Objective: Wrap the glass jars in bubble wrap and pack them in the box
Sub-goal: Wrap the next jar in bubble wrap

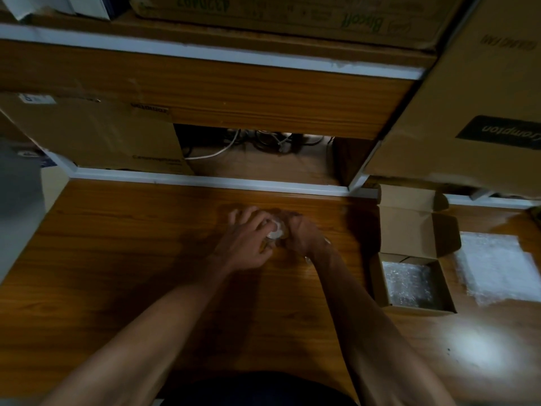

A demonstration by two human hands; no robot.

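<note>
A: Jar (274,233) — where is it?

B: Mid-bench, between both hands, a little toward 12 o'clock from the person. Only a pale, shiny patch shows; the frame is dim and blurred, so I cannot tell how much wrap covers it.

A: The left hand (247,241)?

B: Curled over the jar from 9 o'clock, fingers bent and close together, tips resting on the pale patch. It grips the jar.

A: And the right hand (304,234)?

B: Closed round the jar from 3 o'clock, knuckles up, fingers tucked under or behind. It touches the left hand's fingertips. Which fingers press the glass I cannot tell.

A: The box (412,284)?

B: At 3 o'clock from the hands, well apart, open-topped. Its lid flap stands back toward 12 o'clock, side flaps out. Wrap (408,284) lies inside on the bottom; whether a jar is in it I cannot tell.

A: Anything past it?

B: A flat sheet (497,268) of bubble wrap on the bench, just beside the box at its 3 o'clock side.

A: Edges?

B: A white strip (210,180) runs along the bench's far edge at 12 o'clock. Behind it a gap holds cables (257,142). A carton (96,133) stands at 10 o'clock, a bigger carton marked Crompton (468,106) at 2 o'clock, overhanging the box's flap.

A: Open room?

B: Bare bench (123,259) from 7 to 10 o'clock of the hands, and between the right forearm and the box. A light glare sits at 4 o'clock.
</note>
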